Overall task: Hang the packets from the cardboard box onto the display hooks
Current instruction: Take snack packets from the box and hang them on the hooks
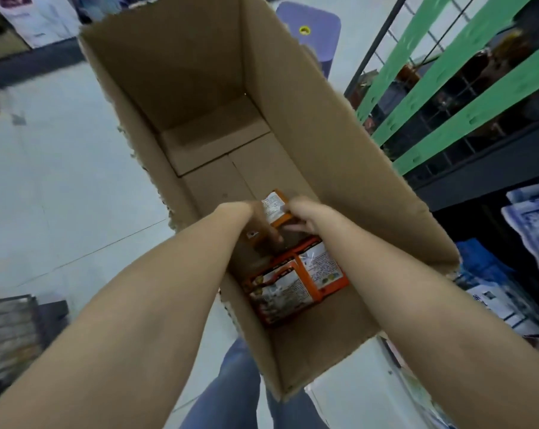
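Hands first: both are way down inside the cardboard box (293,119), meeting over one orange packet (276,207) near the middle of the box floor. The right hand (305,218) has its fingers curled around the packet's right edge, so it's got hold of it. The left hand (256,221) sits just beside the packet's left edge with fingers pointing down toward the box floor; it's blurry and I honestly can't tell if it's gripping the packet or just touching it.

That packet shows a white panel of small print, way too tiny and smeared to read. No brand name I can make out anywhere.

Closer to the near end of the box, between the two forearms, there's a small stack of more orange packets (296,283), lying flat with white printed panels facing up and some picture on the front. Same deal, text is unreadable.

The rest of the box floor past the hands is bare cardboard flaps. Right of the box stands a rack with green strips (448,69) over a wire grid, and blue-and-white bags (534,218) sit on the shelves lower down. Beyond the far end of the box there's a purple stool (311,29) with a yellow sticker on it. Under the box is pale tiled floor (60,181), and the person's jeans (231,391) show at the near end.
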A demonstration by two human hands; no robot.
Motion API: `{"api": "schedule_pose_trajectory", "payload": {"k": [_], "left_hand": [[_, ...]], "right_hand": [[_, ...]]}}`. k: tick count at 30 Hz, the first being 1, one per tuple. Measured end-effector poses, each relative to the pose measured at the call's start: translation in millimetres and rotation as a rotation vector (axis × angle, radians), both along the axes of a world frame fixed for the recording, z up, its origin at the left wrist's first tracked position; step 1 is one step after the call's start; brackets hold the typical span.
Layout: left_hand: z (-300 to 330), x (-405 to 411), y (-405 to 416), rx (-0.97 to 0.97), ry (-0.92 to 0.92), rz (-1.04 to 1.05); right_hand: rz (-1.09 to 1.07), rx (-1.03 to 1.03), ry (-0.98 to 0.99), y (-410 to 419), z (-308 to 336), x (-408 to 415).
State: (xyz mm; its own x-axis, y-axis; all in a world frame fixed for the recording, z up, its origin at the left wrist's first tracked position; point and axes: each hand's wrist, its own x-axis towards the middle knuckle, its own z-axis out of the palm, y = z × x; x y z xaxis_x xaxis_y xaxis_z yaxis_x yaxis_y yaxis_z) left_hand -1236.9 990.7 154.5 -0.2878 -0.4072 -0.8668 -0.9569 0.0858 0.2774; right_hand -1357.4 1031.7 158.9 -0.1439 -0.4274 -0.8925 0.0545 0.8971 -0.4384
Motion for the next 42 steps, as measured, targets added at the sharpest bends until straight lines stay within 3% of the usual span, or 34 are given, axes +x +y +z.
{"api": "schedule_pose_trajectory", "payload": {"k": [4, 7, 10, 14, 17, 22, 26, 32, 36, 42], "left_hand": [[29, -1, 2, -0.258, 0.045, -0.079], [60, 5, 4, -0.484, 0.138, 0.005], [99, 12, 10, -0.699, 0.225, 0.023], [153, 11, 33, -0.906, 0.359, 0.056], [190, 1, 55, -1.011, 0.519, 0.104], [238, -48, 88, -1.019, 0.778, 0.092], [284, -110, 131, -0.961, 0.999, 0.029], [340, -214, 211, -0.803, 1.438, -0.029], [371, -286, 273, -0.704, 1.559, -0.217], [404, -365, 372, -0.484, 1.692, -0.322]], "right_hand": [[-0.296, -0.198, -0.183, -1, 38, -2], [-0.346, -0.274, -0.245, 4, 69, -7], [-0.248, -0.311, -0.225, 20, 106, -13], [0.145, -0.336, 0.234, 52, 156, -25], [0.271, -0.475, 0.504, 77, 190, -44], [0.214, -0.859, 0.448, 144, 259, -78], [-0.076, -1.044, 0.737, 194, 285, -124], [-0.407, -1.15, 0.955, 291, 329, -190], [-0.603, -1.172, 1.104, 364, 357, -229], [-0.927, -1.157, 1.242, 455, 386, -277]]}}
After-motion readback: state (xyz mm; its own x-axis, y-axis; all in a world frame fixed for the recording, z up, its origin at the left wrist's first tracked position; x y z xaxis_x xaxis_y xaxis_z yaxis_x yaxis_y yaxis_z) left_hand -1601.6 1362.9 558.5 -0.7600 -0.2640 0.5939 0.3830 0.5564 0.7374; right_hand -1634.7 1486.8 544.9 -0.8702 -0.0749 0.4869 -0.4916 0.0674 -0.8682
